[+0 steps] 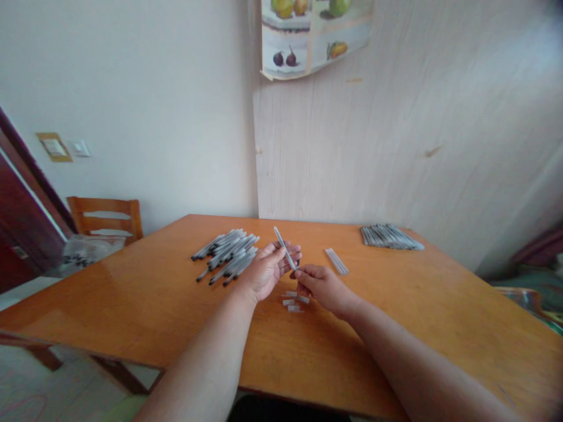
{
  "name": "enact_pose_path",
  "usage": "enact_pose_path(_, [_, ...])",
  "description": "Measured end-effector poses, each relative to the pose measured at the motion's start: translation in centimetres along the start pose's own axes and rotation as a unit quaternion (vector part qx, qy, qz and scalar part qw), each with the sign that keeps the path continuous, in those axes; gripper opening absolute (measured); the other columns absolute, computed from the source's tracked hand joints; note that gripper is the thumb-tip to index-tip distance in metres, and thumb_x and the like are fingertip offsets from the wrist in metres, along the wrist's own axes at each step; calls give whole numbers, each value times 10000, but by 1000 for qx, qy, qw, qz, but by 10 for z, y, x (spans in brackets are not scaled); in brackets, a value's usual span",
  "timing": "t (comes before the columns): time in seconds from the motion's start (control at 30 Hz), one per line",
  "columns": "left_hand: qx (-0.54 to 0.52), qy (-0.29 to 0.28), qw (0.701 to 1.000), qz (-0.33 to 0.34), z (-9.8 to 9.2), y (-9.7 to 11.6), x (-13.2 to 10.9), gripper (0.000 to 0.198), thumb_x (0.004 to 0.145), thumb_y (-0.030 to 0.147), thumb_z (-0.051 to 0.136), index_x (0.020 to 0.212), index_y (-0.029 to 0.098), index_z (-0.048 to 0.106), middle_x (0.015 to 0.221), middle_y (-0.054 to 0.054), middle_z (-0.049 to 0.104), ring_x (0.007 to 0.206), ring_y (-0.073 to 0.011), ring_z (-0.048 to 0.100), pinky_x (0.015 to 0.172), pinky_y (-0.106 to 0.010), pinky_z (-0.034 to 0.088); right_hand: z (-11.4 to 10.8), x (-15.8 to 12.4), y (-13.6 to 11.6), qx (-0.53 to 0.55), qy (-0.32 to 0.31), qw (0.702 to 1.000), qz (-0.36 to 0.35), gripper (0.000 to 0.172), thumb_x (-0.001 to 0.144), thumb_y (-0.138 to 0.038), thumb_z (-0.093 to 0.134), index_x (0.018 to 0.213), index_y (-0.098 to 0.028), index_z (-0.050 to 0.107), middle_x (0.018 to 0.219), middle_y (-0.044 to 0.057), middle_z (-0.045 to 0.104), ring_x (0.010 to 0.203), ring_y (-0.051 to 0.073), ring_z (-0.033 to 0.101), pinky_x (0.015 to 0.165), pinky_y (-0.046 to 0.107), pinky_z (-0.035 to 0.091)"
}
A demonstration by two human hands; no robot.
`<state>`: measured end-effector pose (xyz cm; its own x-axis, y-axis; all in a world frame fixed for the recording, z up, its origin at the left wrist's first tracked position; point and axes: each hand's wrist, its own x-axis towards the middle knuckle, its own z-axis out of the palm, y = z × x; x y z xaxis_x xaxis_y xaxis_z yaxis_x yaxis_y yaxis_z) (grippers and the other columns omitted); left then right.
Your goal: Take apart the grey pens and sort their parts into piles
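Note:
My left hand point(266, 271) is closed round a thin grey pen barrel point(282, 245) that sticks up and to the left above the fingers. My right hand point(320, 285) pinches the barrel's lower end between thumb and fingertips. Both hands hover over the middle of an orange wooden table point(145, 305). Several small pale caps point(294, 302) lie on the table just under the hands. A loose heap of grey pens with dark tips point(227, 253) lies left of my left hand.
Two or three pale barrels point(336, 261) lie right of the hands. A neat row of grey barrels point(390, 237) sits at the far right by the wall. A wooden chair point(107, 217) and a plastic bag point(86, 250) stand beyond the table's left edge.

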<state>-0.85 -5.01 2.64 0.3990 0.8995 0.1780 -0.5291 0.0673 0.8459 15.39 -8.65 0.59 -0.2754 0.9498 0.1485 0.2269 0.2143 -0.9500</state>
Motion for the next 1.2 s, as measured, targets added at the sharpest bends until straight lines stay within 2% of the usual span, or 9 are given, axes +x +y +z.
enact_pose_path(0.1, [27, -10, 1000, -10, 1, 0, -2, 281, 818, 248, 659, 1076, 170, 580, 1085, -117, 680, 963, -198, 660, 834, -336, 492, -3, -1, -3, 26, -2, 1000, 13, 347, 860, -492, 504, 735, -170, 540, 588, -19, 520, 497, 84, 410, 473, 215, 314])
enact_pose_path(0.17, [36, -13, 999, -4, 2, 0, -2, 262, 808, 258, 671, 1040, 162, 594, 1062, -113, 684, 949, -189, 657, 839, -332, 487, -4, -2, -4, 24, 5, 1000, 16, 335, 856, -483, 516, 743, -169, 546, 595, -19, 523, 501, 84, 410, 475, 215, 317])
enact_pose_path(0.3, [46, 13, 999, 18, 3, 1, -1, 215, 791, 265, 690, 947, 159, 586, 989, -93, 698, 915, -177, 661, 835, -322, 487, -5, -1, -7, -1, 34, 999, 23, 265, 841, -425, 543, 756, -174, 561, 614, -22, 521, 535, 91, 444, 512, 217, 357])
enact_pose_path(0.47, [52, 36, 998, 19, 3, 4, -1, 215, 800, 272, 686, 923, 161, 549, 942, -88, 705, 877, -176, 673, 757, -291, 502, -5, -2, -12, -47, 52, 997, 18, 232, 832, -381, 548, 727, -174, 550, 616, -23, 518, 551, 97, 457, 532, 227, 366])
enact_pose_path(0.7, [31, 43, 999, -9, 1, 0, 0, 213, 829, 293, 657, 881, 176, 486, 911, -86, 704, 808, -191, 691, 698, -321, 543, -8, -2, -10, -73, 59, 996, -2, 217, 802, -365, 568, 785, -150, 592, 630, -33, 494, 565, 95, 420, 532, 234, 334])
enact_pose_path(0.9, [8, 56, 998, 1, -8, -5, 5, 170, 848, 266, 632, 884, 168, 497, 856, -76, 702, 813, -182, 693, 703, -294, 546, -12, -2, -7, -98, 64, 993, 3, 235, 809, -378, 554, 795, -147, 600, 631, -27, 509, 548, 92, 417, 510, 227, 321])
enact_pose_path(1.03, [-1, 75, 997, 5, -14, -6, 9, 152, 847, 245, 631, 868, 169, 501, 856, -73, 706, 828, -187, 697, 717, -291, 544, -24, -2, -4, -173, 71, 982, -22, 258, 832, -380, 517, 798, -151, 632, 636, -15, 542, 556, 100, 453, 517, 227, 324])
enact_pose_path(1.2, [0, 88, 996, 8, -18, -7, 11, 131, 854, 227, 620, 858, 169, 503, 856, -74, 710, 832, -191, 699, 729, -298, 545, -53, -2, 2, -303, 66, 950, -35, 264, 836, -340, 499, 773, -158, 680, 629, -2, 591, 587, 119, 505, 559, 237, 343])
